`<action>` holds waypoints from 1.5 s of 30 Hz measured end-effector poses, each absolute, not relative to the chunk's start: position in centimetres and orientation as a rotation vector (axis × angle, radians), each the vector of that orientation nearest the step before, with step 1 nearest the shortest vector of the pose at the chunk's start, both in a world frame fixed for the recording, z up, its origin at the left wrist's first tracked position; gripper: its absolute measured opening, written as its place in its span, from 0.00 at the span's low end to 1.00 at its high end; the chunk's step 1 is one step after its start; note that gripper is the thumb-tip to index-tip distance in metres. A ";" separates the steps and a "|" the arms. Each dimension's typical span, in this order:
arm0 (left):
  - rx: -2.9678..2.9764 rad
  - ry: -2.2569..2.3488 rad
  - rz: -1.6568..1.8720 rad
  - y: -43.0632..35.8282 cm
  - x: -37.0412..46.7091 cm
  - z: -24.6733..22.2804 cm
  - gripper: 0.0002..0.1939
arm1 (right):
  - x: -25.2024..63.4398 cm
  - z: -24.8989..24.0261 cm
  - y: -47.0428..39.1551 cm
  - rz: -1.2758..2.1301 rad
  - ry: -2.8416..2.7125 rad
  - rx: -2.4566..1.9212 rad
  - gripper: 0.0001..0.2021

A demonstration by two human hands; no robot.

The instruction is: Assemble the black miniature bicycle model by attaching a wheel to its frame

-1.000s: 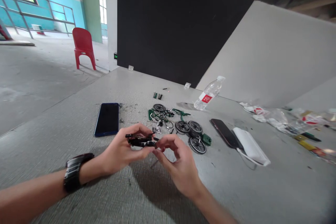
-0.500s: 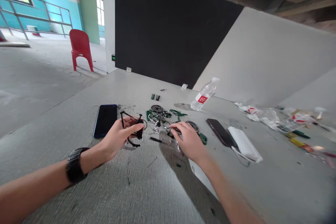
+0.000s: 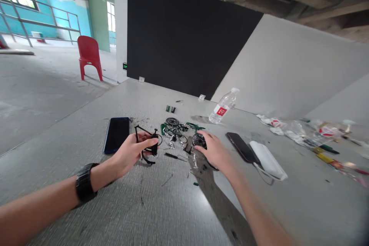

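The left grip [image 3: 131,150] holds a thin, black miniature bicycle frame [image 3: 155,148] between thumb and fingers. The right grip [image 3: 215,150] curves around a spoked black wheel [image 3: 198,140]; whether it pinches it, I cannot tell. Small green bicycle parts [image 3: 163,129] lie between them on the grey, finely ribbed worktop [image 3: 115,211]; a red chair [image 3: 88,49] stands beyond.

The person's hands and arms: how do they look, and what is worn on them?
The left hand and the right hand are both ungloved. A wide black band with a segmented look circles the left wrist; whether it carries a watch face cannot be told. Nothing shows on the right wrist, and no sleeves are in view on either side.
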State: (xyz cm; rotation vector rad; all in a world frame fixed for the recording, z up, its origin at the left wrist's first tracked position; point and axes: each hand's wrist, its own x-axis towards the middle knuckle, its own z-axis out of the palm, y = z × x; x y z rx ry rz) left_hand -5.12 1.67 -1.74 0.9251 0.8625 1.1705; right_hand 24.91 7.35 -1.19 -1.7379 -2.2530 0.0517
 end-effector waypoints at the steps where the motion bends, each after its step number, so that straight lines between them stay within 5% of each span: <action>1: 0.928 0.865 1.168 1.6 -5.1 -1.7 0.15 | 25.0 -1.0 7.3 0.075 -2.235 -1.732 0.24; 12: 0.952 0.903 1.165 1.4 -5.0 -1.4 0.15 | 24.6 0.5 6.2 0.361 -2.033 -1.519 0.13; 20: 0.930 0.897 1.226 1.7 -5.0 -1.6 0.16 | 21.2 0.4 3.3 0.216 -2.167 -1.064 0.02; 28: 0.848 0.917 1.398 2.6 -5.8 -1.6 0.15 | 16.3 -2.4 0.3 0.011 -2.627 -0.685 0.12; 38: 0.875 0.921 1.382 2.4 -5.7 -1.5 0.15 | 16.0 -1.9 0.8 0.040 -2.648 -0.726 0.13; 45: 0.868 0.921 1.361 2.3 -5.8 -1.6 0.15 | 20.5 -0.2 4.9 0.027 -2.356 -1.451 0.11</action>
